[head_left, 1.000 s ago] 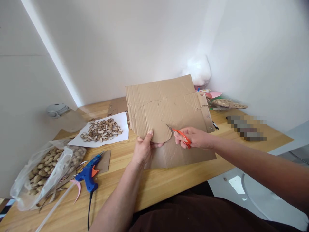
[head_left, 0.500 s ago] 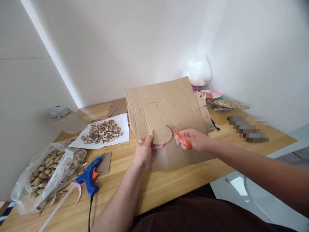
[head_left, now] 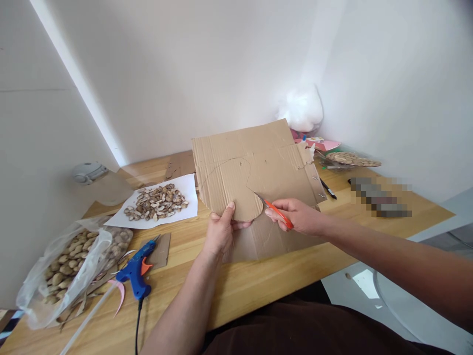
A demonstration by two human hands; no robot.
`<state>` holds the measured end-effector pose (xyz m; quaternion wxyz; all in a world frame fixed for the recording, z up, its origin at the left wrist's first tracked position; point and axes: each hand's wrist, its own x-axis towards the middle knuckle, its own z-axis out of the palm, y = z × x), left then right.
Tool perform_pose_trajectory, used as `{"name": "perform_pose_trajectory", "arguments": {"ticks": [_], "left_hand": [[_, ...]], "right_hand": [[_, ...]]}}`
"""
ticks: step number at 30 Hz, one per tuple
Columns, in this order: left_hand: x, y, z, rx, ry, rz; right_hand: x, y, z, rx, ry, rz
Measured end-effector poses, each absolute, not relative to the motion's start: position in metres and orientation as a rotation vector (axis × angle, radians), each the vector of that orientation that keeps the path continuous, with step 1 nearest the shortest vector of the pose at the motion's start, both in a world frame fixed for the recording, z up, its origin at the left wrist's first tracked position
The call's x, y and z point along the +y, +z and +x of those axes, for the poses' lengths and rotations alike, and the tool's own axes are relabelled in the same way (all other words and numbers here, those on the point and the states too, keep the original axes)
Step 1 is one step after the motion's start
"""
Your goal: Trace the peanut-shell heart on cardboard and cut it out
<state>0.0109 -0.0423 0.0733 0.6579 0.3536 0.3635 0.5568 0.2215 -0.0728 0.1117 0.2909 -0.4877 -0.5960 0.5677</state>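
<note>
I hold a large sheet of brown corrugated cardboard [head_left: 266, 158] tilted up over the wooden table [head_left: 258, 281]. My left hand [head_left: 221, 229] grips the lower edge of a rounded shape partly cut out of it. My right hand [head_left: 299, 216] holds small orange-handled scissors [head_left: 277, 212], whose blades sit in the cut line at the right of the rounded shape. A pencil outline curves across the cardboard above my left hand.
A blue glue gun [head_left: 136, 270] lies at the lower left. A plastic bag of nut shells [head_left: 66, 266] sits beside it. Shells [head_left: 157, 199] are piled on white paper. Cardboard scraps, a pen [head_left: 328, 189] and a woven piece [head_left: 353, 159] lie behind, near the wall.
The scissors have advanced slightly up along the cut line. The cardboard has shifted a little; my left hand keeps its grip.
</note>
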Motion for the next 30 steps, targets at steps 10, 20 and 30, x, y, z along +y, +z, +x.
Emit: {"name": "perform_pose_trajectory", "arguments": {"ticks": [10,20,30], "left_hand": [[-0.042,0.072,0.010,0.810,1.282,0.830],[-0.046,0.074,0.013,0.828,1.231,0.829],[-0.045,0.072,0.012,0.828,1.240,0.867]], "right_hand": [[-0.075,0.125,0.219,-1.675,1.561,-1.375],[-0.075,0.142,0.220,-1.762,1.564,-1.456],[-0.073,0.149,0.227,-1.686,1.635,-1.510]]}}
